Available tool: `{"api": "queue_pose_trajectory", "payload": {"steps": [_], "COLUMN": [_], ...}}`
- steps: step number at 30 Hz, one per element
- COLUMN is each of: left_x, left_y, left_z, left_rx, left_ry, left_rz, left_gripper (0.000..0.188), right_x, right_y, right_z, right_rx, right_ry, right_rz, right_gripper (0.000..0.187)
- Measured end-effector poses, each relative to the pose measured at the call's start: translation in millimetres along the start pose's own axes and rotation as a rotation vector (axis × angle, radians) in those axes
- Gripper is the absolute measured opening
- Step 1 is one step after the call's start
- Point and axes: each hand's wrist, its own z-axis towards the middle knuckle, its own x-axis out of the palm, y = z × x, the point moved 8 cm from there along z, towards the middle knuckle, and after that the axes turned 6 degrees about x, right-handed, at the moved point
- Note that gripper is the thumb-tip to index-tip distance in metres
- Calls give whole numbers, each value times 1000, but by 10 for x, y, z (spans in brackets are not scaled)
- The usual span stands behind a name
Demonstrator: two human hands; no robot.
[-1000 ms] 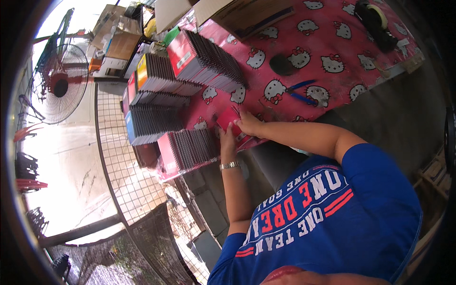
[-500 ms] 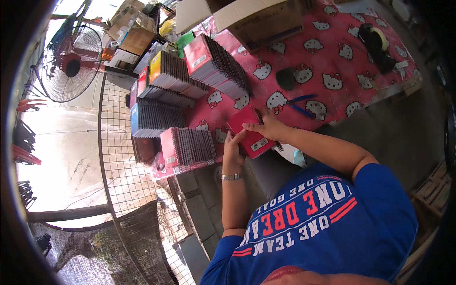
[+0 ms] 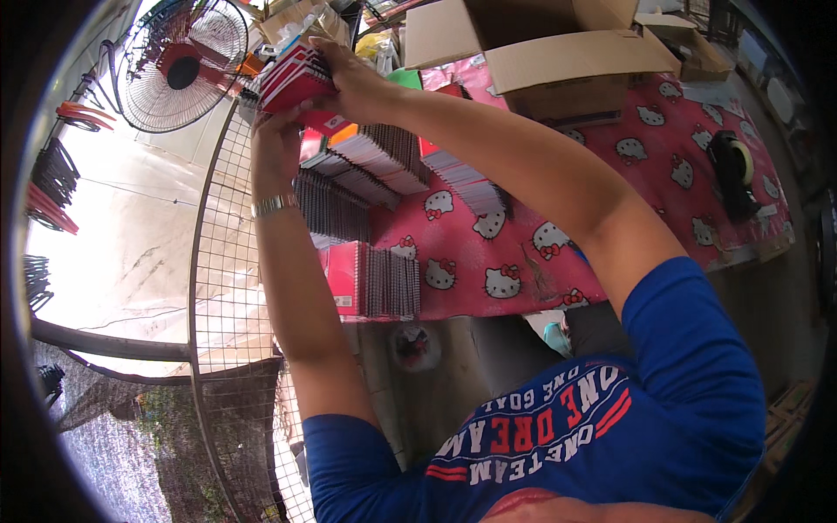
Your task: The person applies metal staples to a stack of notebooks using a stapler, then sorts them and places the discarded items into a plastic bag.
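Several red notebooks [image 3: 298, 80], slightly fanned, are gripped between both my hands at the far left, above the table's stacks. My left hand [image 3: 277, 141], with a metal watch on the wrist, holds their near edge. My right hand [image 3: 356, 85] has its fingers over their right side. Below stand stacks of spiral-bound notebooks: an orange-topped stack [image 3: 384, 157], a dark-spined stack [image 3: 331, 205], and a taller stack [image 3: 462, 179] partly behind my right forearm. Nearest the front edge is a row of notebooks with a red cover [image 3: 344, 277].
An open cardboard box [image 3: 567, 78] sits at the back of the pink patterned table [image 3: 471, 292]. A tape dispenser [image 3: 734, 174] lies at the right. A fan [image 3: 183, 71] and wire mesh [image 3: 222, 261] border the left side.
Both hands have moved from the table's front edge to the far left, over the stacks. Before, they held a red notebook near my lap; now several are between them. The view has shifted too.
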Motion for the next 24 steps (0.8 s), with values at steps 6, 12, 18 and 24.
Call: {"api": "queue_pose_trajectory", "payload": {"steps": [6, 12, 18, 24], "left_x": [-996, -584, -971, -890], "left_y": [599, 1315, 621, 79], "left_z": [430, 170, -174, -1671], "left_rx": [-64, -16, -89, -679], "left_ry": [-63, -266, -257, -277], "left_rz": [36, 16, 162, -21], "left_gripper": [51, 38, 18, 29], "right_x": [754, 797, 887, 1128], "right_y": [-569, -1358, -333, 462], "right_z": [119, -65, -78, -1177], "right_rx": [315, 661, 386, 568], "right_ry": [188, 420, 682, 431], "right_rz": [47, -322, -306, 104], "right_gripper": [102, 59, 67, 115]}}
